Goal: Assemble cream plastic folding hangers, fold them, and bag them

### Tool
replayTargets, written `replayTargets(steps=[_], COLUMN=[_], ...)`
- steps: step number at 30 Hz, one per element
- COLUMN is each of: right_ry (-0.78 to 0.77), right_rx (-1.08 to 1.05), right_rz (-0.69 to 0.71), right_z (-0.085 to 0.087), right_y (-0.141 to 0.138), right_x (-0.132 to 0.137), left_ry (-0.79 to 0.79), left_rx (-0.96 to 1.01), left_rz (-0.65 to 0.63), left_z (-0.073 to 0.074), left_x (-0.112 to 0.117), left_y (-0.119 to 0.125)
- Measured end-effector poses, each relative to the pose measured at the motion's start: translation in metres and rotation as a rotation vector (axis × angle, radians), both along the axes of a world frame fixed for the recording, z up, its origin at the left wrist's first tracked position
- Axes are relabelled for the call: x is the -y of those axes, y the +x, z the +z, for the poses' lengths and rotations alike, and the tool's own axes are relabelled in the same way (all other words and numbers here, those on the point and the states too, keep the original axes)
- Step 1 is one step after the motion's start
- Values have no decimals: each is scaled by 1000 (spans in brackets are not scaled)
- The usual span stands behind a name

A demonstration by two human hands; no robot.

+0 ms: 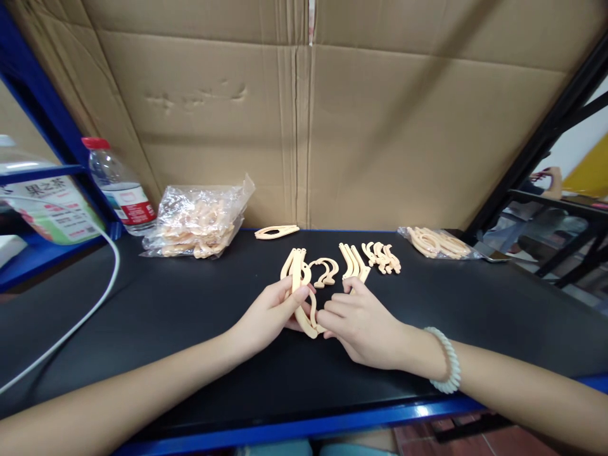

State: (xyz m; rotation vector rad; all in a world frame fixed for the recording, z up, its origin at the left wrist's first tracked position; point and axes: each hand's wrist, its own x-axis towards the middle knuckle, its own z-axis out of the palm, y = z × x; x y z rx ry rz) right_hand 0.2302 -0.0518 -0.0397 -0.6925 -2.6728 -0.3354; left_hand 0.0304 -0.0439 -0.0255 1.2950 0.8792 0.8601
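My left hand (278,307) is closed around a beige plastic folding hanger (306,323), its curved arms held upright over the front middle of the table. At the hanger's lower end, my right hand (363,323) has its fingers curled in and pressed against the tip; the fingertips are partly hidden. Just beyond my hands lie loose hooks (327,272). Several curved hanger arms (354,259) lie side by side past my right hand, partly covered by it. To their right is a cluster of small hooks (382,256).
One folded hanger (277,232) lies at the back edge. A plastic bag of hanger parts (197,221) stands back left, near a red-capped bottle (126,190). Another bag (437,244) lies back right. A white cable (90,310) crosses the left side. Cardboard (213,114) walls the back.
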Motion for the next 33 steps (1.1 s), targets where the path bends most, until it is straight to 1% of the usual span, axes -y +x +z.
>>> replayTargets(steps=[4, 6, 8, 10, 13, 15, 18, 22, 25, 33], right_ry=[139, 225, 254, 198, 80, 46, 26, -26, -67, -171], right_rx=[-21, -32, -90, -199, -321, -306, -257, -275, -303, -337], right_rz=[46, 82, 97, 56, -69, -134, -169, -157, -115, -21], right_z=[2, 8, 16, 23, 30, 30, 23, 8, 1, -1], right_y=[0, 3, 8, 18, 38, 49, 58, 57, 52, 44], right_x=[-1, -2, -5, -13, -32, -45, -60, -69, -72, -69], left_ry=[-78, -144, -184, -173, -156, -165, -176, -178, -170, -170], left_rx=[42, 79, 116, 125, 101, 104, 123, 109, 84, 81], left_rz=[9, 35, 62, 65, 29, 25, 49, 17, 2, -1], left_z=[0, 0, 1, 2, 3, 3, 3, 3, 4, 5], left_x=[-2, -4, -4, -3, -1, 0, -1, -2, -1, -2], left_y=[-2, -3, -5, -5, -3, -3, -3, -4, -3, -2])
